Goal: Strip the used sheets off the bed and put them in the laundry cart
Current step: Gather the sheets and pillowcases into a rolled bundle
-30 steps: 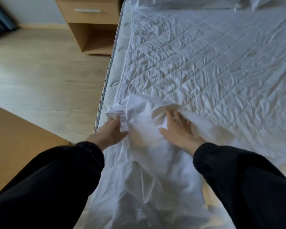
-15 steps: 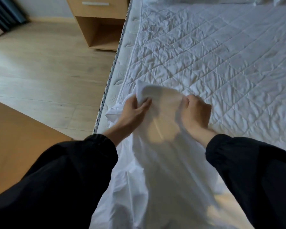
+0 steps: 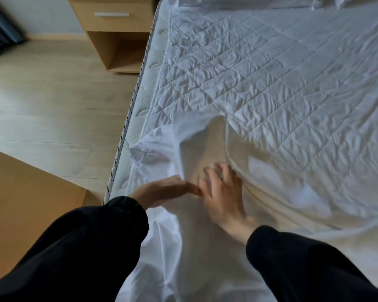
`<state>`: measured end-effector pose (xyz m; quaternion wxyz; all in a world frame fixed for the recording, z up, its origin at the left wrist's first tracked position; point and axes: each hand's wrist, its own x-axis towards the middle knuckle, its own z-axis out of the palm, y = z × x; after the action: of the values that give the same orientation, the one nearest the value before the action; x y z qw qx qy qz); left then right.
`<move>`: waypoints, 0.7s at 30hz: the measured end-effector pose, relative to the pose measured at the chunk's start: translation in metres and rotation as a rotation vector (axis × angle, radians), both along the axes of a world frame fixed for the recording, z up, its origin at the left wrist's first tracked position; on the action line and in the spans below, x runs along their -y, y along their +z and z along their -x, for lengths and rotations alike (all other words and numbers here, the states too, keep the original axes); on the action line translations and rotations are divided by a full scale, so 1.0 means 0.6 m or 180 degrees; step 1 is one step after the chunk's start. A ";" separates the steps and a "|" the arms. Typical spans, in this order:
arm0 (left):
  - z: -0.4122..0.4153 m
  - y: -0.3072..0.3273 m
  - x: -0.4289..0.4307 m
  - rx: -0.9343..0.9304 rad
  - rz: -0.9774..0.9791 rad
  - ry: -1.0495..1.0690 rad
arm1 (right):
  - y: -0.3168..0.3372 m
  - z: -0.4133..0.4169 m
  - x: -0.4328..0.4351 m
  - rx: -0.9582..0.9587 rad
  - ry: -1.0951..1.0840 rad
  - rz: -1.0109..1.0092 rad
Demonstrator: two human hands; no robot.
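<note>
Our left hand [image 3: 164, 190] – fingers straight, gripping nothing, edge-on against the sheet [image 3: 196, 136] | our right hand [image 3: 224, 192] – fingers spread on it, blurred | sheet heaped loose by the bed's [image 3: 292, 73] left edge | nightstand [image 3: 116, 33] beyond

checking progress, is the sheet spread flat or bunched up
Bunched: the sheet lies in rumpled folds, with the quilted pad bared beyond.

Bedroom: quilted bed [image 3: 271, 68] beside wooden nightstand [image 3: 114, 29].
</note>
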<state>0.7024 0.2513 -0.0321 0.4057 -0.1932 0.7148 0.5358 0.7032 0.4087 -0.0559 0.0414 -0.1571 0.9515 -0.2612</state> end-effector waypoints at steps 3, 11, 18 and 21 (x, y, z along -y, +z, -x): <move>-0.013 -0.005 -0.023 -0.0474 0.0413 -0.0373 | 0.002 -0.016 0.004 0.0604 0.0058 0.0237; -0.030 -0.005 -0.057 -0.0515 -0.0309 0.0288 | 0.028 0.042 -0.008 0.1014 -0.0795 0.0915; 0.014 0.022 -0.036 0.0054 -0.0124 0.0240 | 0.063 0.097 -0.071 0.0780 -0.1627 0.1949; 0.042 0.053 -0.057 -0.0385 -0.0247 -0.0196 | 0.089 0.142 -0.091 0.0562 -0.2129 0.2044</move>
<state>0.6772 0.2853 -0.0001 0.3853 -0.1225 0.7224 0.5610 0.6178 0.4631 -0.0024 -0.0150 0.1761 0.8138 -0.5536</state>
